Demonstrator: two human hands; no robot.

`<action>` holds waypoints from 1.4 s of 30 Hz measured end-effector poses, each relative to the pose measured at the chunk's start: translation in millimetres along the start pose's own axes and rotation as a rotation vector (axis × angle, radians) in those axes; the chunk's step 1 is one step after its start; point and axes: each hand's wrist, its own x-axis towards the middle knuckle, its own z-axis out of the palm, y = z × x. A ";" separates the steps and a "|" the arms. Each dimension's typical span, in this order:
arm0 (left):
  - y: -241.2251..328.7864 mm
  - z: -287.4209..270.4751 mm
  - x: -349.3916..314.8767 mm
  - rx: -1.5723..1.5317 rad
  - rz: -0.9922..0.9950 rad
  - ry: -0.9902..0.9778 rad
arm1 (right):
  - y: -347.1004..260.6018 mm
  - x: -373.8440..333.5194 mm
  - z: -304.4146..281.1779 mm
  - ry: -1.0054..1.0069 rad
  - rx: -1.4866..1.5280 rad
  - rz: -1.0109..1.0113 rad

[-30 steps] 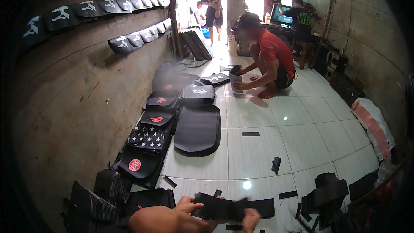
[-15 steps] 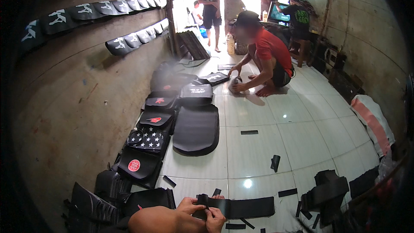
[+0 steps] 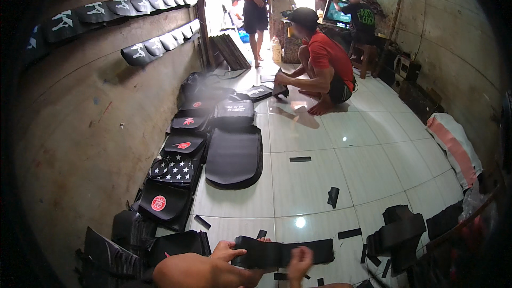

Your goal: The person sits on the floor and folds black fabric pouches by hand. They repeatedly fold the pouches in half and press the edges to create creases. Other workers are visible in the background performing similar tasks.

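Note:
A wide black strip [image 3: 261, 253] of sheet material stretches from left to right in front of me, with a second black length [image 3: 320, 250] at its right end. The fingers of my left hand [image 3: 226, 250] pinch its left end. Over the right part hovers my right hand [image 3: 301, 261], its fingers curled and slightly blurred; whether something small is in them is hidden. Behind the strip a small dark piece [image 3: 262, 233] and a bit of skin show. My bare knee [image 3: 184, 271] is left of the strip.
Black flaps with emblems [image 3: 165, 202] lie along the left wall, beside a stack of rounded black sheets [image 3: 233, 157]. Offcuts [image 3: 350, 233] are scattered on the tiles near a black strip pile [image 3: 397, 237]. A person in red [image 3: 325, 61] squats ahead; others are farther back.
The rolled-over left end of the strip now lies extended. My right hand has left it and moved right over the strip. The squatting person has lifted a dark piece; the standing person is nearer.

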 end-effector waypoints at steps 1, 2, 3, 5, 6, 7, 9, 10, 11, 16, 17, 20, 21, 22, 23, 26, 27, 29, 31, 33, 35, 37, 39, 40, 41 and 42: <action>-2.6 -2.4 0.7 -0.012 0.009 0.003 | -28.6 -25.2 24.1 -0.183 0.021 0.066; -4.6 -0.2 1.7 -0.015 0.016 -0.004 | -39.9 -40.2 35.1 -0.379 -0.197 -0.032; 2.2 5.7 0.1 -0.016 0.016 -0.011 | -42.3 -53.7 44.1 -0.480 -0.152 -0.064; 22.5 21.9 -8.3 0.085 0.007 -0.005 | -43.1 -65.3 48.8 -0.425 -0.104 -0.074; 31.7 26.8 -15.5 0.134 0.003 0.007 | -43.9 -71.1 51.1 -0.407 -0.076 -0.079; 27.0 25.1 -13.6 0.094 -0.009 0.006 | -43.8 -74.3 51.4 -0.384 -0.051 -0.083; 13.1 10.6 -15.2 0.010 -0.034 0.036 | 7.2 -73.6 61.8 -0.369 -0.131 -0.133; 6.5 8.6 -11.8 -0.008 -0.036 0.024 | 14.4 -67.7 53.5 -0.370 -0.099 -0.032; 5.9 9.7 -7.5 -0.010 -0.029 0.007 | 18.0 -58.6 42.9 -0.367 -0.063 0.064; 9.6 5.0 -15.9 -0.002 -0.015 0.004 | 46.7 31.3 -56.1 0.475 -0.413 -0.044; 9.2 5.4 -15.3 -0.005 -0.004 -0.002 | 38.0 41.6 -67.3 0.795 -0.472 -0.159; 1.4 6.7 -7.8 -0.011 0.015 -0.019 | 13.9 18.4 -33.6 0.292 -0.179 -0.103; 2.1 6.5 -3.9 -0.003 0.028 -0.010 | 9.3 1.7 -7.2 0.048 -0.077 -0.089; 10.4 12.1 -9.6 -0.001 0.017 0.009 | -8.5 -19.3 15.2 -0.195 -0.102 -0.079; 20.4 22.1 -13.6 0.006 0.007 0.010 | -37.1 -38.6 30.1 -0.357 -0.195 0.043; 10.6 15.0 -5.8 0.058 0.070 -0.003 | -15.7 -66.4 56.0 -0.442 -0.237 -0.265; -1.3 6.8 -0.3 0.079 0.101 -0.017 | -11.4 -72.3 61.4 -0.435 -0.203 -0.211; 6.8 10.9 -9.7 0.058 0.039 -0.027 | -3.2 -71.0 59.6 -0.406 -0.167 -0.130; 12.7 13.6 -16.2 0.028 0.013 -0.028 | 1.4 -59.6 48.8 -0.371 -0.146 -0.093; 24.3 24.6 -19.7 -0.002 0.012 -0.054 | 39.9 -32.9 16.7 -0.414 0.045 0.146; 36.9 23.3 -32.6 -0.053 0.022 -0.027 | 41.6 4.8 -30.5 -0.306 -0.155 0.061; 46.9 31.8 -33.9 -0.113 0.027 -0.042 | 68.3 41.7 -69.9 0.644 -0.303 -0.037; 25.3 9.4 -25.1 -0.053 0.040 -0.034 | -13.7 25.7 -42.1 0.585 -0.274 -0.041; 21.3 11.1 -25.6 -0.024 0.037 -0.047 | -7.3 22.5 -34.7 0.408 -0.243 -0.074; 16.1 13.0 -23.1 0.008 0.028 -0.068 | -0.5 14.1 -27.8 0.238 -0.219 -0.099; 27.0 22.9 -24.9 0.041 0.034 -0.082 | -1.4 0.8 -8.5 -0.009 0.057 -0.028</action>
